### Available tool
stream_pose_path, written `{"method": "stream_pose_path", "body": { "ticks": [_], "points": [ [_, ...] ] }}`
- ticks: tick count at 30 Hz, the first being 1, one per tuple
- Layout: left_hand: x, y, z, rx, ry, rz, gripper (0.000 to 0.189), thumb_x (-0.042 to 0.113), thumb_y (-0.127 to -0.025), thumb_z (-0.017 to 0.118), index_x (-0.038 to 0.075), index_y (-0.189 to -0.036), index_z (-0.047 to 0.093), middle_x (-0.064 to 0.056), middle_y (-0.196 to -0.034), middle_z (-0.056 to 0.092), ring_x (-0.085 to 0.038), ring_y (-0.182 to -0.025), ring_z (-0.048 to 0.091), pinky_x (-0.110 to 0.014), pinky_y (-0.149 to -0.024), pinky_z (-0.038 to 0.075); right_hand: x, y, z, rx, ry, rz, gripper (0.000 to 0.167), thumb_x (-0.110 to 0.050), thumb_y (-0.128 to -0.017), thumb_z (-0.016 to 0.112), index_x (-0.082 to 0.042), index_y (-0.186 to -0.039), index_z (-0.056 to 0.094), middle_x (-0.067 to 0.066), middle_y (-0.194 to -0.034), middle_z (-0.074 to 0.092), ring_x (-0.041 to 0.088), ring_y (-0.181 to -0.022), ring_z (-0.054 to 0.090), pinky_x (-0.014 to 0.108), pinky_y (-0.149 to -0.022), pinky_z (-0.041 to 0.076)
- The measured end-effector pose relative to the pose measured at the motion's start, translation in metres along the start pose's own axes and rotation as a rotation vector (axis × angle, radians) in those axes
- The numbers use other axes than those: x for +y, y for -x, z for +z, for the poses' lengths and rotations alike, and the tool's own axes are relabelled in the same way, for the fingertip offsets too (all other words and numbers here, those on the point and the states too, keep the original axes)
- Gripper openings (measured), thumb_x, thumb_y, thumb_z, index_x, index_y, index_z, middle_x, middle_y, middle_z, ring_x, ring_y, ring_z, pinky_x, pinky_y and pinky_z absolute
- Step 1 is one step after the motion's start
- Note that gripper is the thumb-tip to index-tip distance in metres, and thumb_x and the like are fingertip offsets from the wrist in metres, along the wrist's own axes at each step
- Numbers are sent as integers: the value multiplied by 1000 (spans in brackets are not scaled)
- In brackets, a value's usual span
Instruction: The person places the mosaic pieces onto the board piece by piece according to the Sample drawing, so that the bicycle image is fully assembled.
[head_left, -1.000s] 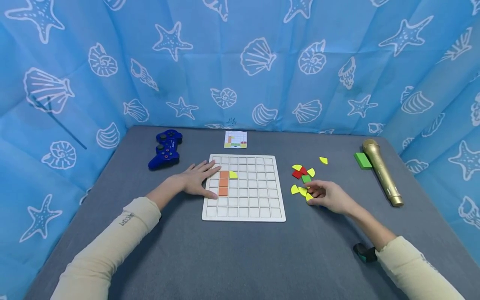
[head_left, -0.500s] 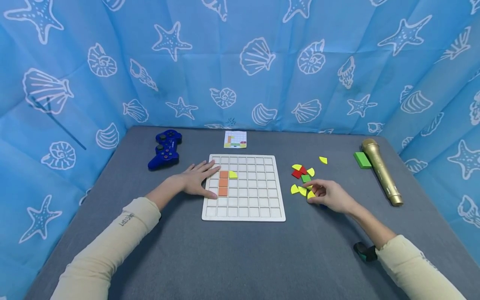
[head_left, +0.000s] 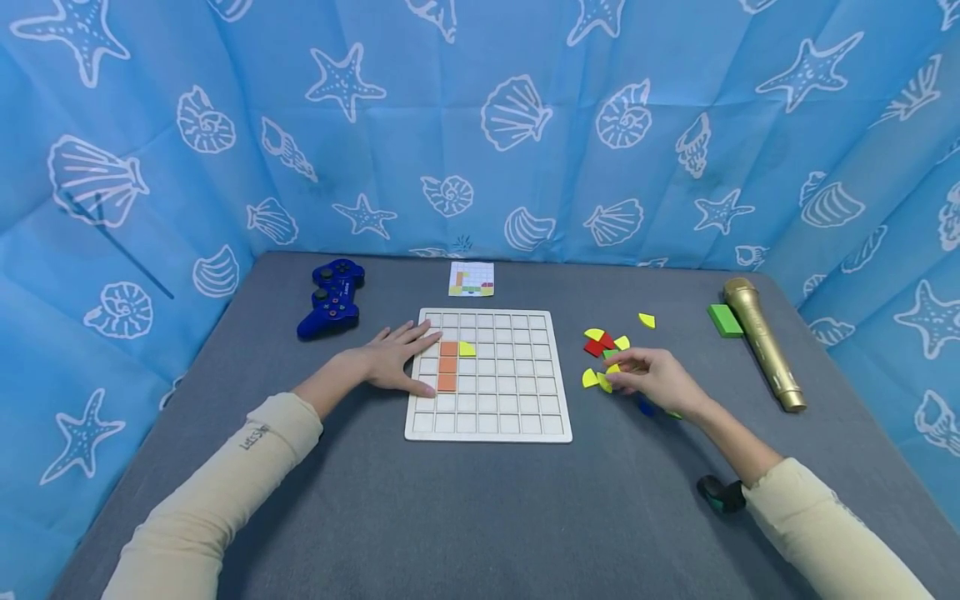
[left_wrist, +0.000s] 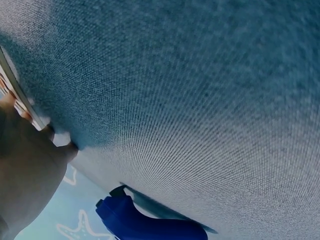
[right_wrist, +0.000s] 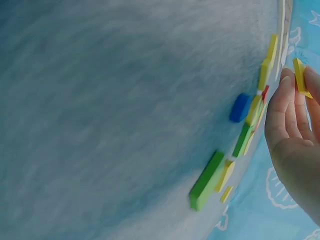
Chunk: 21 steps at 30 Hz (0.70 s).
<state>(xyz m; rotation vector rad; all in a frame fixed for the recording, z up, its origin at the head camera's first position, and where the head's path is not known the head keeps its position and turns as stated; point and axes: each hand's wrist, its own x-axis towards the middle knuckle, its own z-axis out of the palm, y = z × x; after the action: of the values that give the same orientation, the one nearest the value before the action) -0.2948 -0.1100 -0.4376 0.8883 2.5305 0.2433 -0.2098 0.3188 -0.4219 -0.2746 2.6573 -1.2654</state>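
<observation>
My left hand rests with spread fingers on the left edge of a white gridded board. Three orange squares sit in a column of its cells, a yellow quarter-round piece beside the top one. To the board's right, my right hand pinches a yellow quarter-circle piece between thumb and fingers, raised off the table in the right wrist view. Under and around this hand lie loose pieces: yellow quarter-circles, red pieces, a green piece and a blue piece, partly hidden by the hand.
A small pattern card lies behind the board. The blue game controller is at the back left. On the right are a gold microphone and a green block. A lone yellow piece lies behind the pile.
My right hand has picked up a yellow piece from the pile and lifted it slightly. A blue piece and a green edge now show beneath it. The left hand stays still.
</observation>
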Motion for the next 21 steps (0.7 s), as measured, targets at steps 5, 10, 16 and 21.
{"method": "stream_pose_path", "body": {
  "ticks": [5,10,16,21],
  "points": [
    [0,1,0,-4,-3,0,104,75,-78,54,26,-155,5,-2,-159,-6,-29,-143,-7,-55,-110,-2,-10,-6,5,-23,-48,17,33,-17,-90,68,3,-116,64,11,-87,64,29,-76,60,32,-65,52],
    [0,1,-2,-10,-6,-7,100,74,-81,51,26,-155,5,-2,-159,-5,-28,-144,-6,-55,-110,-2,-18,-12,13,-56,-68,14,34,-19,-90,68,4,-116,64,12,-87,65,30,-75,59,33,-64,50],
    [0,0,-2,-14,-14,-24,96,72,-83,50,27,-155,5,-1,-159,-5,-26,-144,-6,-54,-111,-1,-31,-20,24,-98,-225,106,42,-21,-89,71,5,-120,62,14,-100,67,31,-88,64,36,-78,53],
    [2,1,-3,-17,-4,-31,96,70,-84,52,26,-155,6,-1,-159,-5,-27,-144,-6,-54,-111,-1,-43,-27,37,-145,-300,147,42,-18,-88,71,6,-122,61,13,-104,68,28,-90,65,34,-78,54]
  ]
}}
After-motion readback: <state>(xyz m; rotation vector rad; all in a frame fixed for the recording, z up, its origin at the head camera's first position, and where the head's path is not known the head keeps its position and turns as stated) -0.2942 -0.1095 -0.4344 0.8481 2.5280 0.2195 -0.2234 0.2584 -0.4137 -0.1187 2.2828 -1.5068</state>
